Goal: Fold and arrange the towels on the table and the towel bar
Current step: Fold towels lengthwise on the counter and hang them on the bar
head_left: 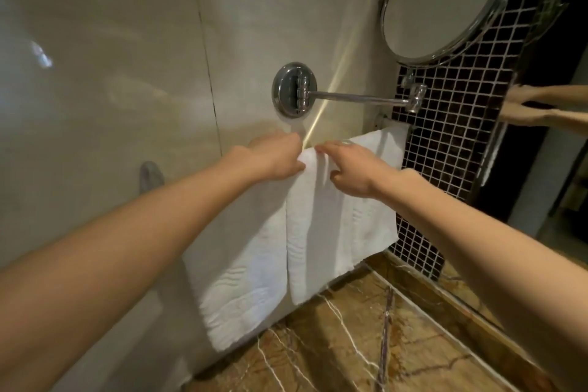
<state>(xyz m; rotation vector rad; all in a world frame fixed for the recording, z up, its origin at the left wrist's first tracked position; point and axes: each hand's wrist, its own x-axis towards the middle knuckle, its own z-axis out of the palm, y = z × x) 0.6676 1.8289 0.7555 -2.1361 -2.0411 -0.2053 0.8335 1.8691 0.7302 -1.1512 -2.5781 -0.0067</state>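
Note:
Three white towels hang side by side on a wall towel bar [386, 122], of which only the right end shows. The middle towel [310, 232] is folded narrow; the left towel [245, 283] and the right towel [369, 200] flank it. My left hand [276, 157] grips the top of the towels at the bar, left of the middle towel's fold. My right hand [348, 165] pinches the top edge of the middle towel, fingers curled into the cloth. Both hands sit close together at bar height.
A chrome wall mount with a swing arm [350, 95] sticks out just above the towels and carries a round mirror [442, 0]. Dark mosaic tiles [451, 143] cover the wall at right. A brown marble counter [366, 337] lies below. A chrome hook [151, 175] sits at left.

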